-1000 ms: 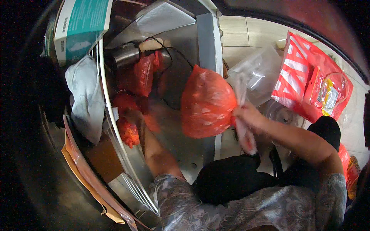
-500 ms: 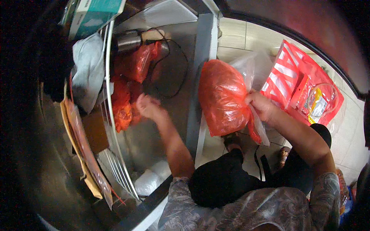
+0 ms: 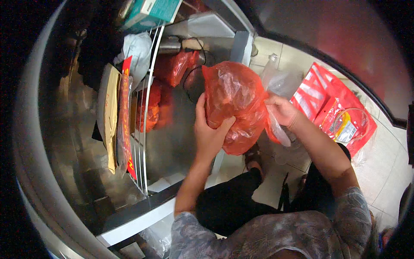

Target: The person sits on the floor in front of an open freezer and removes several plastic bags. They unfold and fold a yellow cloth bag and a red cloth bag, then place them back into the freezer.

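A full, see-through red plastic bag [image 3: 235,90] is held up in front of me, over the cabinet's front sill. The twisted neck of the bag is pinched in my right hand [image 3: 282,110], and its loose end hangs below the fingers. My left hand [image 3: 210,129] cups the bag's left underside, thumb pressed on its front and fingers partly behind it. What the bag contains cannot be made out. Inside the cabinet, by the white wire rack [image 3: 148,90], lie another red plastic bag [image 3: 176,71] and a red-orange bundle [image 3: 152,112].
The rack's left side holds a grey cloth [image 3: 137,54], a teal and white box [image 3: 151,15], a brown envelope [image 3: 111,116] and a red strip [image 3: 126,116]. On the tiled floor to the right lie a red and white bag [image 3: 321,93] and a clear plastic bag [image 3: 280,80]. A dark cable is inside the cabinet.
My left hand has come from inside the cabinet, near the red-orange bundle, onto the held red bag. The bag has shifted slightly left. The view has turned, moving the rack rightward.
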A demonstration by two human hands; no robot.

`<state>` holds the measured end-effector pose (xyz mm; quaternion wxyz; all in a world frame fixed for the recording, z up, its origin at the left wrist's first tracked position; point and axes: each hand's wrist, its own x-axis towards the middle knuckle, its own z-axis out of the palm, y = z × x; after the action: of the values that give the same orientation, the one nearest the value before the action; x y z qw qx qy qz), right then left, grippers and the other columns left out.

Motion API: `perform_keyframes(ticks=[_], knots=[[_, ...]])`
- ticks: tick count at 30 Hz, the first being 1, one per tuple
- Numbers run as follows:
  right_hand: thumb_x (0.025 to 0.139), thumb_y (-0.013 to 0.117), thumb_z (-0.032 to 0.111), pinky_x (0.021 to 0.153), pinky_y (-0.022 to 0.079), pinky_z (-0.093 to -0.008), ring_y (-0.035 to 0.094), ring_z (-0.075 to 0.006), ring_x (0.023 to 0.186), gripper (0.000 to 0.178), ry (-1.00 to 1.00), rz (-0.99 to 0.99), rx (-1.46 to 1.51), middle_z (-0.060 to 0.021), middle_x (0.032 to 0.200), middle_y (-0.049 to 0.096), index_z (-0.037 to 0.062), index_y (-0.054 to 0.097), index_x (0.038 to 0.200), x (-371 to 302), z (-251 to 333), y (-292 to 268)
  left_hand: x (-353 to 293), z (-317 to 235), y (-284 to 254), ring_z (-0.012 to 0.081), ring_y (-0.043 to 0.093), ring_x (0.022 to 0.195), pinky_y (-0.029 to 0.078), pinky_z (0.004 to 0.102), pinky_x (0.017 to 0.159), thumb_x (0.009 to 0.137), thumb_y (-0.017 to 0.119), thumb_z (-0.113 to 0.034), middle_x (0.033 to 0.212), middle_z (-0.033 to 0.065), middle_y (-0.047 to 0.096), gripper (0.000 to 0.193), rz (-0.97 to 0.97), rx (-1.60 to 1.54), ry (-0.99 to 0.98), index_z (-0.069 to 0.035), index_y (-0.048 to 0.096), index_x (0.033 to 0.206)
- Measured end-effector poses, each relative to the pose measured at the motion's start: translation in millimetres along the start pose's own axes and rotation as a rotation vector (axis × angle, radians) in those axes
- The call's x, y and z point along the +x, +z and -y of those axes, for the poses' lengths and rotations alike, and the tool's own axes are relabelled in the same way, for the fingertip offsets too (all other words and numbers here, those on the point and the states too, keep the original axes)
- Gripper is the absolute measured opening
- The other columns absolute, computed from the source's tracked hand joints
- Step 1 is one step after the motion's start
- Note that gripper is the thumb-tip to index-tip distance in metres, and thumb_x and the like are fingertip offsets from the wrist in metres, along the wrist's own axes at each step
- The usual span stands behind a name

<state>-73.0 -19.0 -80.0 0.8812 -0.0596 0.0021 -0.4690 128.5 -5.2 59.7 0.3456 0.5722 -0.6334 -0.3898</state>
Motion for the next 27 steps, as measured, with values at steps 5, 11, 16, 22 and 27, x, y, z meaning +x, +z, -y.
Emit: perform_keyframes(ticks=[5,11,16,22,27], knots=[[0.094,0.058,0.019,0.109,0.041,-0.0456,0.057,-0.0300,0.121,0.047,-0.018,0.079,0.144,-0.0160,0.133,0.058,0.0004,0.047,0.136,-5.9,16.0,4.9,7.9,-33.3,1.1,0.0188,0.055,0.120,0.046,0.0329,0.099,0.086,0.070,-0.004,0.133,0.0134,0.055,0.068,0.236,-0.185,-0.045,0.000,0.036,0.145],[0.094,0.061,0.024,0.107,0.043,-0.0457,0.059,-0.0297,0.118,0.047,-0.055,-0.177,0.025,-0.0155,0.128,0.061,0.0009,0.051,0.133,-25.8,29.1,5.8,8.7,-40.2,12.0,0.0113,0.058,0.102,0.049,0.0269,0.083,0.092,0.062,-0.005,0.115,0.0087,0.060,0.040,0.277,0.034,-0.115,0.001,0.047,0.129],[0.093,0.063,0.028,0.102,0.048,-0.0428,0.062,-0.0263,0.113,0.047,-0.016,-0.237,-0.040,-0.0133,0.125,0.063,0.0043,0.053,0.132,-37.4,23.7,18.2,6.0,-21.3,50.9,0.0178,0.062,0.102,0.050,0.0323,0.089,0.088,0.068,-0.015,0.115,0.0113,0.063,0.051,0.195,-0.166,-0.059,0.002,0.046,0.131],[0.095,0.059,0.029,0.098,0.051,-0.0413,0.065,-0.0257,0.108,0.042,-0.013,-0.401,-0.176,-0.0133,0.120,0.065,0.0030,0.055,0.128,-33.6,18.1,33.7,34.0,-14.2,48.2,0.0145,0.061,0.102,0.049,0.0310,0.088,0.090,0.067,-0.013,0.115,0.0086,0.063,0.048,0.339,-0.041,0.025,-0.001,0.047,0.131],[0.095,0.060,0.025,0.094,0.052,-0.0362,0.064,-0.0220,0.109,0.041,0.093,-0.378,0.004,-0.0120,0.120,0.065,0.0000,0.056,0.127,-21.5,15.7,36.9,45.8,14.5,-3.2,0.0080,0.063,0.083,0.050,0.0243,0.072,0.091,0.066,-0.012,0.093,0.0034,0.068,0.032,0.515,-0.037,-0.135,-0.003,0.058,0.121]])
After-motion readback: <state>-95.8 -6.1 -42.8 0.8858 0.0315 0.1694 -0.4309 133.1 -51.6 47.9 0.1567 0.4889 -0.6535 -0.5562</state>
